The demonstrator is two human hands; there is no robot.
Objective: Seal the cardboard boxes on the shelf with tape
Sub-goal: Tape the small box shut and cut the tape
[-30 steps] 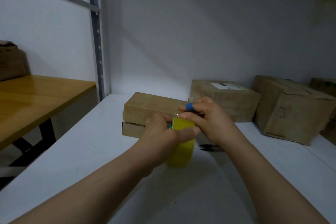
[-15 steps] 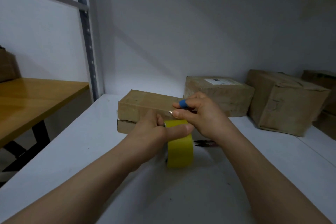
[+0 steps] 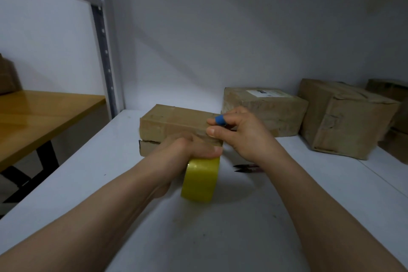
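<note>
Yellow tape roll (image 3: 200,180), brown boxes (image 3: 176,122), white shelf (image 3: 220,238).

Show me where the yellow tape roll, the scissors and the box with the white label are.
tape roll (image 3: 199,180), head view, on its yellow outer band.
scissors (image 3: 242,168), head view, on the dark blades.
labelled box (image 3: 265,112), head view, on its front face.

Left hand (image 3: 187,150) grips the yellow tape roll (image 3: 199,180) mid-frame on the shelf (image 3: 88,172); right hand (image 3: 240,137) pinches at the flat cardboard box (image 3: 174,120).
</note>
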